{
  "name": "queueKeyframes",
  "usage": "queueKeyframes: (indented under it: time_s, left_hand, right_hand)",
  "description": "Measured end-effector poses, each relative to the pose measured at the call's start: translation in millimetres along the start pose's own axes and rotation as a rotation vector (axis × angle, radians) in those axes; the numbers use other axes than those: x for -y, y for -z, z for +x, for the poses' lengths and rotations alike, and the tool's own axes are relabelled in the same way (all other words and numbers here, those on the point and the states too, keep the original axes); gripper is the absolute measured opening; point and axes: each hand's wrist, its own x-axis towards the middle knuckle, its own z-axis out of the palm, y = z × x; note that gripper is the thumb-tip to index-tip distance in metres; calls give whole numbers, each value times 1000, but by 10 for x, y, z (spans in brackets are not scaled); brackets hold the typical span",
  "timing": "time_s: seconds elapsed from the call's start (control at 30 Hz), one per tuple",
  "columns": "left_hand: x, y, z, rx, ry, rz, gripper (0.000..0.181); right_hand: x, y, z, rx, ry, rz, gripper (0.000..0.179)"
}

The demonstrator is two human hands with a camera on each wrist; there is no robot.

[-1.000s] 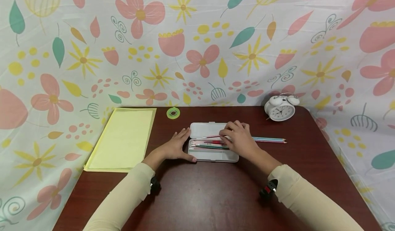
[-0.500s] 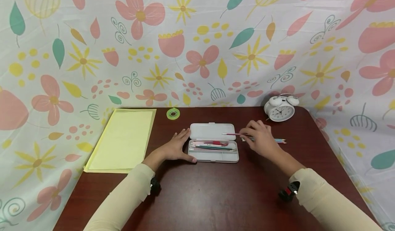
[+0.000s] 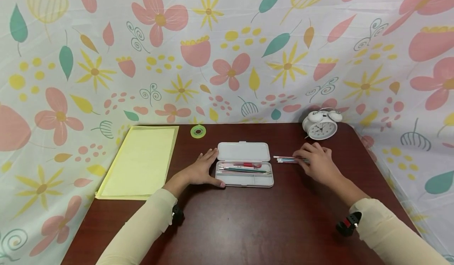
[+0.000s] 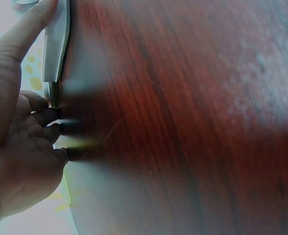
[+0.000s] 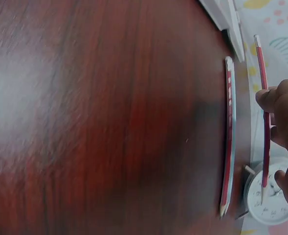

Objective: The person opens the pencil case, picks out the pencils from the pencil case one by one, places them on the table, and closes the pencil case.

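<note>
A white pencil case (image 3: 264, 180) lies unfolded on the table, its lid tipped back. Several pencils (image 3: 244, 170) and a red pen (image 3: 252, 165) fill its rear compartment. My left hand (image 3: 200, 170) rests against the case's left end, fingers spread, thumb along the front corner. To the right of the case, my right hand (image 3: 317, 162) pinches a red pencil (image 5: 262, 66) by its middle. In the right wrist view that pencil hangs a little above the table, over other pencils (image 5: 230, 132) lying side by side. The hand partly covers them in the head view.
A white alarm clock (image 3: 322, 130) stands at the back right, behind my right hand. On the left lies a yellow zip folder (image 3: 138, 162). A green tape roll (image 3: 198, 131) sits near the back edge. Patterned cloth (image 3: 230, 72) hangs behind the table.
My right hand has carried the red pencil from above the case rightward to over the pencils on the table. The left hand has stayed by the case.
</note>
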Motion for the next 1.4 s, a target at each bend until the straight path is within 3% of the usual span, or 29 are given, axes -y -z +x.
queueKeyframes:
  time_s: [0.5, 1.4]
  left_hand:
    - [28, 9, 13, 14, -15, 0, 140]
    - [20, 4, 17, 8, -11, -6, 140]
  right_hand:
    - [-161, -90, -168, 3, 14, -59, 16]
    - [-213, -212, -194, -52, 49, -89, 18]
